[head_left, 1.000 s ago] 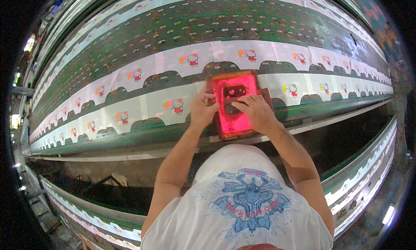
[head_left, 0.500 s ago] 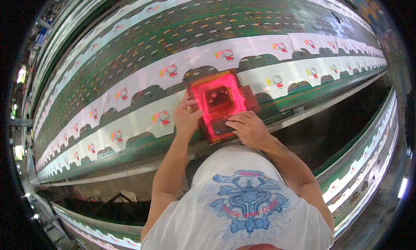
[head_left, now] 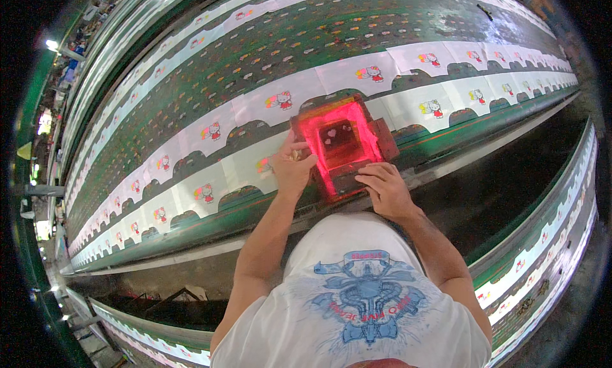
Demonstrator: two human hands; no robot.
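A small wooden-framed printing screen [head_left: 323, 169], smeared with bright pink ink around a dark mesh window with pale heart shapes, lies over the near row of white fabric panels [head_left: 242, 168]. My left hand [head_left: 294, 168] closes around its left side, thumb toward the near end. At the near right corner, my right hand [head_left: 387, 191] has its fingers curled on the frame's edge. Whether those fingers also hold a tool is hidden. Each panel bears a small red, yellow and pink cartoon cat print [head_left: 278, 101], and its near edge is cut with a curved notch.
The long green table [head_left: 440, 136] has further panel rows and many small coloured marks across its middle. A dark object [head_left: 485, 11] lies at the far right. Behind me runs a dark gap, then another table with panels [head_left: 535, 266]. Lamps and clutter stand at far left.
The whole scene has shifted rightward in view, the table and its prints along with the screen and both hands. Both hands stay at the screen in much the same grip.
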